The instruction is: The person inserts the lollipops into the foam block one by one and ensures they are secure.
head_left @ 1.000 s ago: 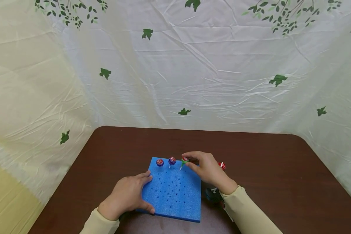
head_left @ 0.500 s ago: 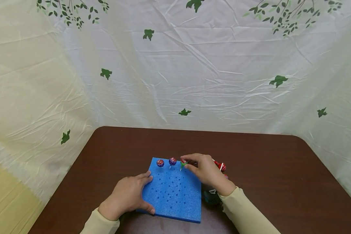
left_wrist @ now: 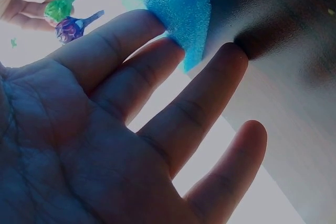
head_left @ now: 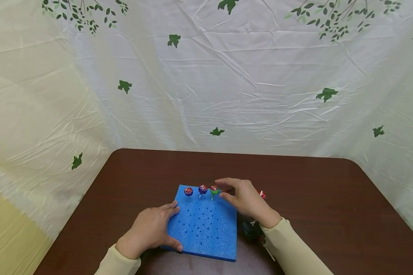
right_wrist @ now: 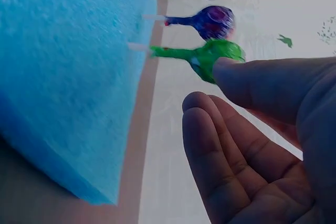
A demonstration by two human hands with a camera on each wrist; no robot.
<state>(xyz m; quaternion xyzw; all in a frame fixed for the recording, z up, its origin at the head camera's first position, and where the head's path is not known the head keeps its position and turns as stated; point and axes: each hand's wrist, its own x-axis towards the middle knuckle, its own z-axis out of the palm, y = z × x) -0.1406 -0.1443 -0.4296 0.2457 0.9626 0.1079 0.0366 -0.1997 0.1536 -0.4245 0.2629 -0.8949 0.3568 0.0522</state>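
Note:
Three wrapped lollipops stand on their sticks along the far edge of a blue foam board [head_left: 223, 233] dotted with holes. Two have purple wrappers: the leftmost lollipop [head_left: 188, 191] and the middle lollipop [head_left: 202, 189]. Third is a green-wrapped lollipop [head_left: 214, 190], its white stick in the foam in the right wrist view. My right hand [head_left: 246, 196] is just right of it, with thumb and fingers parted and nothing held between them. Spread fingers of my left hand [head_left: 151, 226] rest against the board's left edge, the thumb at its near left corner.
Behind my right hand, a red-wrapped lollipop [head_left: 262, 194] partly shows. A dark green object [head_left: 252, 230] lies under my right wrist, mostly hidden. The brown table [head_left: 313, 198] extends to a pale curtain [head_left: 261, 114] with a leaf pattern.
My right hand pinched the green lollipop and moved it slightly left, then let go and drew back a little to the right. The left hand and the board stay in place.

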